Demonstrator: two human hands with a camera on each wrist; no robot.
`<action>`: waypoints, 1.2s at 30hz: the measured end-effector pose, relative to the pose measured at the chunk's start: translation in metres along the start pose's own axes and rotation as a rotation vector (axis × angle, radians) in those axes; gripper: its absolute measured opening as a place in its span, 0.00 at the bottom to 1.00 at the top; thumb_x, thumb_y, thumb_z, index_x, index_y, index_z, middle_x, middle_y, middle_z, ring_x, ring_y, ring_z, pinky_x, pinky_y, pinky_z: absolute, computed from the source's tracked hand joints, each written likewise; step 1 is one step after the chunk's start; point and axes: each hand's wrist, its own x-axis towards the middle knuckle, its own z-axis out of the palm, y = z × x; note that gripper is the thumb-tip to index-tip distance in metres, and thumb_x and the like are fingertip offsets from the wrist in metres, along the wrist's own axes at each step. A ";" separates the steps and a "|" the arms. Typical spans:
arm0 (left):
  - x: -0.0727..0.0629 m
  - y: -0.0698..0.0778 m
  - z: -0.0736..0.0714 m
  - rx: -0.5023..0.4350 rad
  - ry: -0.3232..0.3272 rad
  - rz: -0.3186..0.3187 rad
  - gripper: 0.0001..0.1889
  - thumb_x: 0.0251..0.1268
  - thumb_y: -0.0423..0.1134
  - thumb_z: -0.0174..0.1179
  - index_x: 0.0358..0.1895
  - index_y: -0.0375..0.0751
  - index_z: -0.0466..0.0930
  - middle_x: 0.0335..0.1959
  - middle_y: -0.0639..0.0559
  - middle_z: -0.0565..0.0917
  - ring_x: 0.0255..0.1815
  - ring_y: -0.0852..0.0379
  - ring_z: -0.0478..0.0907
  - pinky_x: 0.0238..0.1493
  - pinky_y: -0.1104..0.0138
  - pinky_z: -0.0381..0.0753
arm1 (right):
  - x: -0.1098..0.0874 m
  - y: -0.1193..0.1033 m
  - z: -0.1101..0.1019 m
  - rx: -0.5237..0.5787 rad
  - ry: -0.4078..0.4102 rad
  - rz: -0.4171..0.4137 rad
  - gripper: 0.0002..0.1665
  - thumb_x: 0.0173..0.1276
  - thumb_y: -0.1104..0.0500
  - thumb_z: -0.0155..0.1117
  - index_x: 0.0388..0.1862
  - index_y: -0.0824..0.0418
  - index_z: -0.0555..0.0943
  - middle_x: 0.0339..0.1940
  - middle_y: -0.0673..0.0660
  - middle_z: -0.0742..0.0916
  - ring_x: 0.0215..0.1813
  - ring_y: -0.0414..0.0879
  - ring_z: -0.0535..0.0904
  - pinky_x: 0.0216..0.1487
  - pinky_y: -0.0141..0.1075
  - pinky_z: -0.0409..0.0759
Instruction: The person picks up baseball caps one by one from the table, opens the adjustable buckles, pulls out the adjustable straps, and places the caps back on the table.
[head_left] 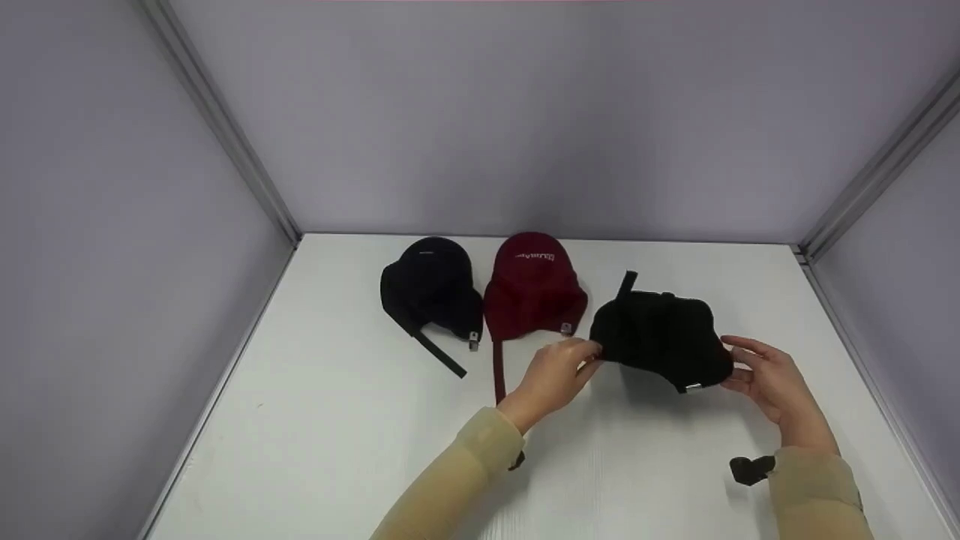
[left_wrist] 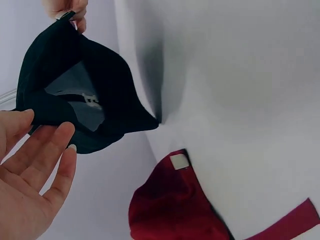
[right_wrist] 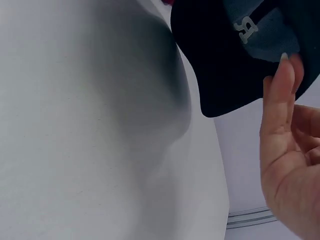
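Between the two hands hangs a black baseball cap (head_left: pixel 652 337), slightly above the table at the right, with a loose strap sticking up at its far left. My left hand (head_left: pixel 556 373) pinches the cap's left edge. At the opposite edge, my right hand (head_left: pixel 772 382) grips it between thumb and fingers. Both wrist views look into the cap (left_wrist: pixel 100 65): its lining is grey-blue, with pale stitching inside. The left hand (left_wrist: pixel 35 175) has its fingers under the rim, and the right hand (right_wrist: pixel 287 140) has fingertips on the edge.
Left of the held cap lies a dark red cap (head_left: pixel 535 289), its strap running toward the left wrist. Beside it, nearly touching, lies a dark navy cap (head_left: pixel 439 281) with its strap out. The white table (head_left: pixel 315 420) is bounded by grey panels (head_left: pixel 480 112) behind and at both sides.
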 end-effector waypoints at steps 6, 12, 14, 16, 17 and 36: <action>-0.006 -0.002 0.012 0.049 -0.049 0.035 0.05 0.69 0.40 0.62 0.42 0.46 0.86 0.39 0.58 0.86 0.40 0.65 0.82 0.40 0.72 0.78 | 0.005 0.000 0.000 -0.213 0.046 0.044 0.20 0.76 0.56 0.56 0.63 0.60 0.75 0.39 0.46 0.85 0.36 0.41 0.83 0.38 0.33 0.81; -0.007 -0.006 0.023 0.129 -0.102 0.028 0.05 0.67 0.39 0.64 0.43 0.48 0.87 0.41 0.58 0.86 0.43 0.64 0.82 0.39 0.70 0.78 | 0.013 0.002 0.005 -0.416 0.063 0.061 0.32 0.76 0.52 0.56 0.69 0.72 0.66 0.41 0.44 0.82 0.38 0.40 0.79 0.38 0.33 0.80; -0.006 -0.007 0.027 0.156 -0.113 0.028 0.06 0.66 0.38 0.65 0.43 0.49 0.87 0.41 0.58 0.85 0.42 0.64 0.82 0.38 0.70 0.78 | 0.016 0.002 0.006 -0.456 0.061 0.063 0.33 0.77 0.52 0.55 0.70 0.73 0.65 0.42 0.44 0.81 0.39 0.39 0.78 0.39 0.33 0.80; -0.006 -0.009 0.030 0.182 -0.121 0.031 0.06 0.65 0.38 0.65 0.43 0.49 0.88 0.40 0.58 0.85 0.41 0.64 0.82 0.37 0.70 0.77 | 0.019 0.003 0.006 -0.478 0.056 0.066 0.34 0.77 0.52 0.54 0.70 0.74 0.63 0.42 0.44 0.81 0.40 0.39 0.78 0.39 0.33 0.79; -0.005 -0.009 0.031 0.194 -0.122 0.035 0.06 0.64 0.37 0.66 0.43 0.49 0.88 0.40 0.58 0.85 0.41 0.63 0.82 0.36 0.69 0.77 | 0.020 0.003 0.007 -0.491 0.057 0.065 0.34 0.78 0.52 0.54 0.71 0.74 0.63 0.43 0.44 0.81 0.40 0.39 0.78 0.39 0.34 0.79; 0.001 -0.018 0.053 0.467 -0.246 0.052 0.05 0.65 0.37 0.64 0.37 0.52 0.88 0.31 0.57 0.84 0.30 0.61 0.81 0.28 0.67 0.77 | 0.037 0.009 0.021 -0.593 0.024 0.081 0.37 0.81 0.49 0.42 0.77 0.71 0.51 0.73 0.75 0.62 0.69 0.65 0.65 0.55 0.40 0.77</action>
